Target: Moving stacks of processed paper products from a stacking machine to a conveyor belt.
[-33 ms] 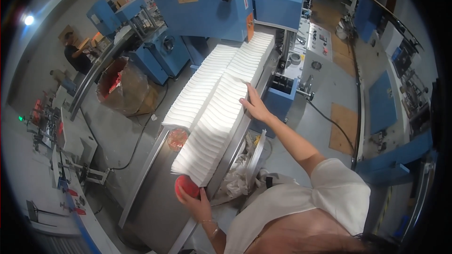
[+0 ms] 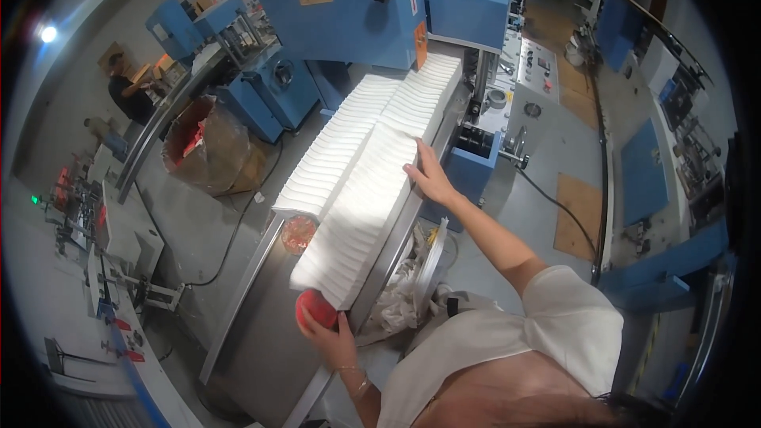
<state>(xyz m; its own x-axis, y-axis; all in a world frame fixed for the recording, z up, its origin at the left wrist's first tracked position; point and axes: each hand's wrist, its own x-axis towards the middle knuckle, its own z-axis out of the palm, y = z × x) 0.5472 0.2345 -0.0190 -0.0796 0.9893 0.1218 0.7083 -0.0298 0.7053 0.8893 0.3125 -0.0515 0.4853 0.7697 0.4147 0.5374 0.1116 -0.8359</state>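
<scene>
Two long rows of folded white sheets, perhaps napkins, stand on edge along a metal trough (image 2: 254,341). My left hand (image 2: 333,342) is closed around a red round block (image 2: 315,306), which touches the near end of the right row (image 2: 361,206). Fingers apart, my right hand (image 2: 432,179) rests against the right side of that same row, partway along it. At the near end of the left row (image 2: 337,143) sits another round piece (image 2: 298,234), reddish and shiny.
A blue machine (image 2: 341,16) rises over the far end of the rows. Crumpled white material (image 2: 404,301) lies right of the trough. Left of it stands a large bag-lined bin (image 2: 214,147) holding red material. Another person (image 2: 131,95) is at the far left.
My left hand and the red round block have shifted slightly farther away along the trough, and the right row's near end has moved with them. My right hand has barely moved.
</scene>
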